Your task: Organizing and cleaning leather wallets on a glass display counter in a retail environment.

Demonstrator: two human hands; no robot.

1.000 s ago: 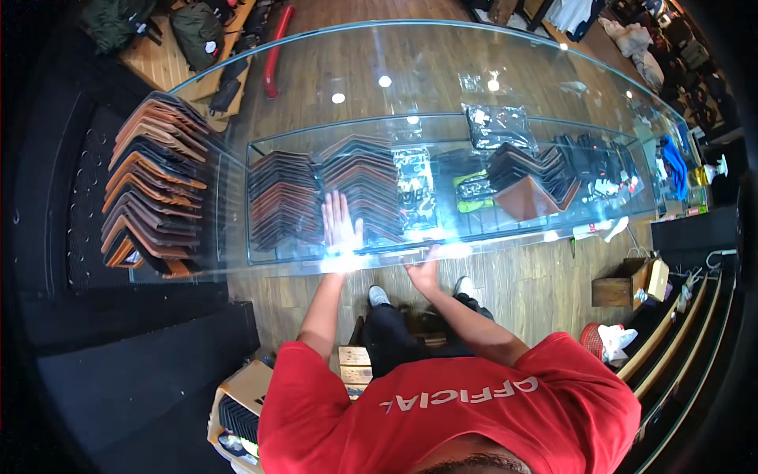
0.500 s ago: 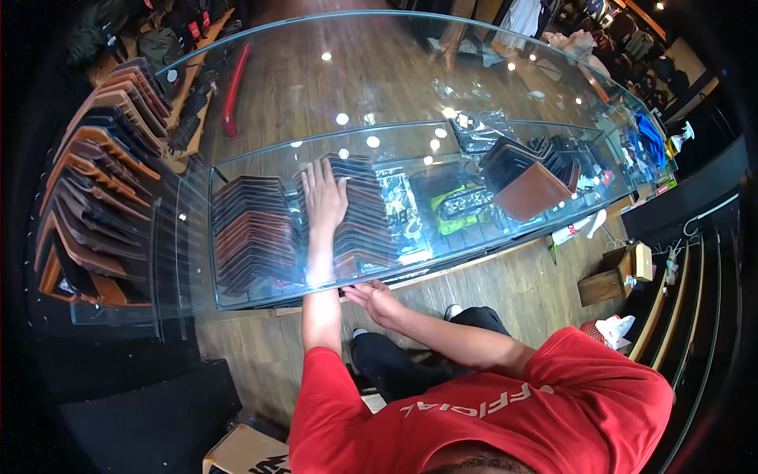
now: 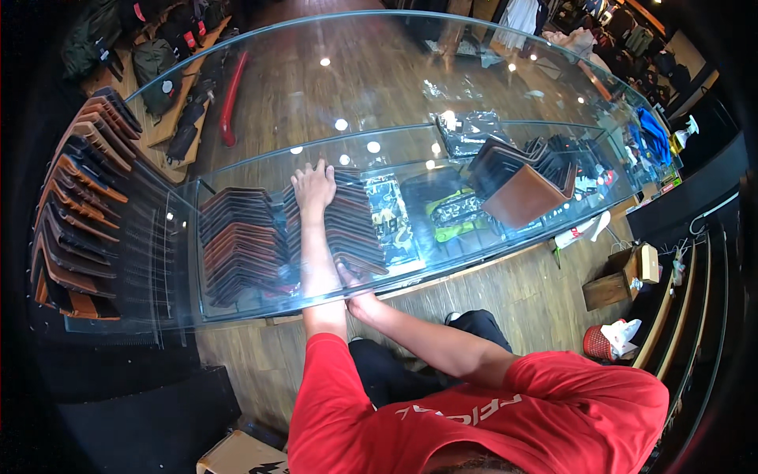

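A glass display case (image 3: 474,252) stretches in front of me with overlapping rows of folded leather wallets in it. My left hand (image 3: 314,189) lies over the far part of the second row of wallets (image 3: 343,229), fingers apart; its forearm appears to be seen through the glass. At that row's near end is my right hand (image 3: 355,286), just past the case's front edge. Its fingers look hazy behind the glass, and their grip is not clear. The other row of brown and black wallets (image 3: 241,249) stands to the left of my left forearm.
More wallets (image 3: 83,205) hang in a column at far left. Inside the case, a brown wallet (image 3: 525,196) leads a dark group, beside a green packet (image 3: 458,213). A cardboard box (image 3: 243,454), a red basket (image 3: 598,342) and a wooden box (image 3: 609,286) are around me.
My right hand has moved from the case's front edge in to the near end of the second row. My left fingers look more bent. The whole view has shifted slightly.
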